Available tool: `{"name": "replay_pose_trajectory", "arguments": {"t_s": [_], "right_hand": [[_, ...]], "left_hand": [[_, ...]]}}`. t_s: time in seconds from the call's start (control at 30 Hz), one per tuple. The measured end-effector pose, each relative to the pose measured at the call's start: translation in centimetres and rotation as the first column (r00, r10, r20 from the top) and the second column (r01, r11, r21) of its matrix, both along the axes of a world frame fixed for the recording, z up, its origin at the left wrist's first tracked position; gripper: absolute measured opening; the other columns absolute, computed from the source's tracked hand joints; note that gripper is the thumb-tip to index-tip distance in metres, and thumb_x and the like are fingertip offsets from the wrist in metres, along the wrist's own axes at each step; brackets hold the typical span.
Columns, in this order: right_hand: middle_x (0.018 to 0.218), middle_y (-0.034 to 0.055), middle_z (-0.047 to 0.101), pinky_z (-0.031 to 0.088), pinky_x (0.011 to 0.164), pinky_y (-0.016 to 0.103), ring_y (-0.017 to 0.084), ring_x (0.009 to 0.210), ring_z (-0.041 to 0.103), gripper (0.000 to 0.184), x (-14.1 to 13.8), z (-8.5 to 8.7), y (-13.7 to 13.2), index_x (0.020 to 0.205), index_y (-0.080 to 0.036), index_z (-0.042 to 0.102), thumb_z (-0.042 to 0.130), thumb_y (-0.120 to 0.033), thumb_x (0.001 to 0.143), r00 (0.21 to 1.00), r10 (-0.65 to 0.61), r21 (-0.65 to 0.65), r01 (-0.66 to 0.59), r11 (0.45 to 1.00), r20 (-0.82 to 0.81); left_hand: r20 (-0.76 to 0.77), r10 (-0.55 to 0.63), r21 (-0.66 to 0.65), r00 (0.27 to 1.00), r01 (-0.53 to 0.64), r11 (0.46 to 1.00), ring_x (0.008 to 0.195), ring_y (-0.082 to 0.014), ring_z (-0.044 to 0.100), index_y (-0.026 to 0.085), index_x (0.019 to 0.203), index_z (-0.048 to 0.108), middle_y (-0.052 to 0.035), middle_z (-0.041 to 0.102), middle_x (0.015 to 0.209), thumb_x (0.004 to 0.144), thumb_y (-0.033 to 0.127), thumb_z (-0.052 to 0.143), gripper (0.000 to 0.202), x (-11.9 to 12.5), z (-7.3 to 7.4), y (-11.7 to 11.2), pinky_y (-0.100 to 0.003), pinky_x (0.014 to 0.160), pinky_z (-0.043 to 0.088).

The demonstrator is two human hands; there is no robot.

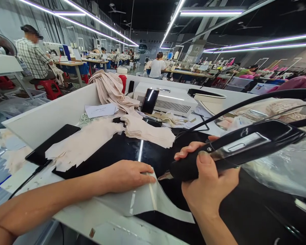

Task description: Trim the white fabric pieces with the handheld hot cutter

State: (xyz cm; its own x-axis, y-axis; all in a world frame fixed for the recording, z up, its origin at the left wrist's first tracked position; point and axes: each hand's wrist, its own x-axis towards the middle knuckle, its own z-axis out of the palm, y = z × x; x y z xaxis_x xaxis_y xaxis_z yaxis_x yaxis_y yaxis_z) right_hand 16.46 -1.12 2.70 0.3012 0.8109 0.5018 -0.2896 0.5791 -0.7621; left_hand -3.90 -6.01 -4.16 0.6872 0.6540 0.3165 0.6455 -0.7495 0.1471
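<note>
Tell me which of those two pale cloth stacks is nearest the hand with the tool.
The stack in front of the leaning phone; the other stack lies leftward, farther from the right hand.

white table (83, 217) | atop: black mat (112, 151), flat black device (49, 144) | on mat: cream fabric stacks (88, 139), pale sheet (142, 202)

Right hand (206, 182) grips tool (188, 166), tip (165, 175) perhaps touching sheet (141, 201).

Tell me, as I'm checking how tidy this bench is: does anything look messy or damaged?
Yes. A brown mark shows on the white bench top, nearer the camera than the left hand; chip or stain, I can't tell. Loose scraps lie jumbled before the white vented box, untidy beside the neater stack of cloth.
</note>
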Motion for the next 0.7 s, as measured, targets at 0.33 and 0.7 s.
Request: {"name": "replay_pose_trajectory", "arguments": {"t_s": [0.33, 0.7], "right_hand": [[0.078, -0.0084, 0.074, 0.063, 0.054, 0.032, 0.018, 0.058, 0.069, 0.046, 0.8, 1.1, -0.4, 0.112, -0.03, 0.075, 0.105, -0.042, 0.08, 0.999, 0.003, 0.025, -0.002, 1.0, -0.046], [0.082, -0.0084, 0.078, 0.064, 0.059, 0.032, 0.017, 0.06, 0.071, 0.052, 1.1, 0.4, -0.9, 0.117, -0.031, 0.076, 0.11, -0.047, 0.082, 0.998, 0.045, 0.047, -0.043, 0.998, -0.039]], "left_hand": [[0.036, -0.142, 0.224, 0.989, 0.13, 0.966, 0.14, -0.0263, 0.085, 0.014, 0.133, 0.084, -0.0154, 0.09, 0.138, 0.13, 0.018, 0.059, 0.026, -0.3, 0.5, 0.8, -0.041, 0.131, 0.063], [0.023, -0.143, 0.071, 0.989, 0.141, 0.987, 0.121, -0.0256, 0.086, 0.015, 0.128, 0.083, -0.0122, 0.088, 0.13, 0.128, 0.021, 0.064, 0.02, 1.1, 0.4, -0.4, -0.034, 0.107, 0.072]]}}
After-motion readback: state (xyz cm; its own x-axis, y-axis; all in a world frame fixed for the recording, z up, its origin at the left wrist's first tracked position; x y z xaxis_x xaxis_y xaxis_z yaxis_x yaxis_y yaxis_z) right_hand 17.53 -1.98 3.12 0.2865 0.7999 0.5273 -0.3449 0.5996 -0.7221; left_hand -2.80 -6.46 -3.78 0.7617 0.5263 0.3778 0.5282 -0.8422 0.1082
